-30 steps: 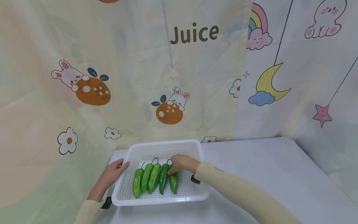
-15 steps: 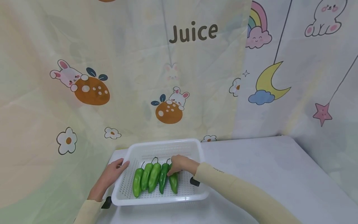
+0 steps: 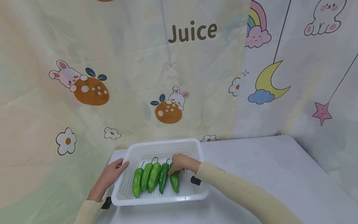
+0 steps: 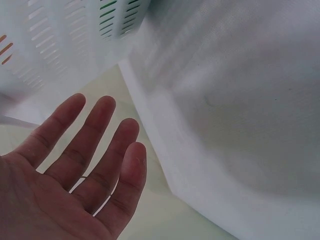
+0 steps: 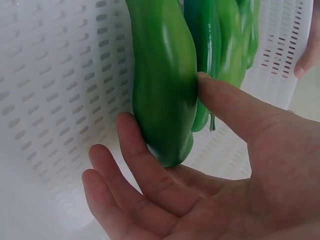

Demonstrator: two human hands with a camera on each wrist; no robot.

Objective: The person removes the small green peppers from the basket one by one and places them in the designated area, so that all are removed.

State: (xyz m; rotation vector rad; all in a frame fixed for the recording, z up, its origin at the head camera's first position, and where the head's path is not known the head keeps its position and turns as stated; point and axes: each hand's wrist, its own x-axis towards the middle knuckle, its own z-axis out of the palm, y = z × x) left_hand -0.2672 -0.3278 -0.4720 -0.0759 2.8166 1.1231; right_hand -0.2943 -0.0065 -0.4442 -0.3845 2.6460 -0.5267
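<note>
In the head view, several long green peppers (image 3: 154, 178) lie side by side in a white plastic basket (image 3: 159, 201), stems pointing away. My right hand (image 3: 183, 162) reaches in over the right side and pinches the rightmost green pepper (image 3: 174, 182) near its stem end. The right wrist view shows my thumb on one side of that pepper (image 5: 165, 80) and the index finger on the other. My left hand (image 3: 112, 173) is at the basket's left rim, thumb over it. Its four fingers (image 4: 129, 167) extend outside the slotted wall (image 4: 65, 45), loosely straight in the left wrist view.
The basket stands on a white-covered table (image 3: 251, 168) near its left edge. A printed cloth (image 3: 126, 93) hangs behind and along the left. The basket's wall rises around the peppers.
My right hand and the rightmost pepper have shifted slightly right, widening the gap to the neighbouring pepper. The left hand and the basket stay in place.
</note>
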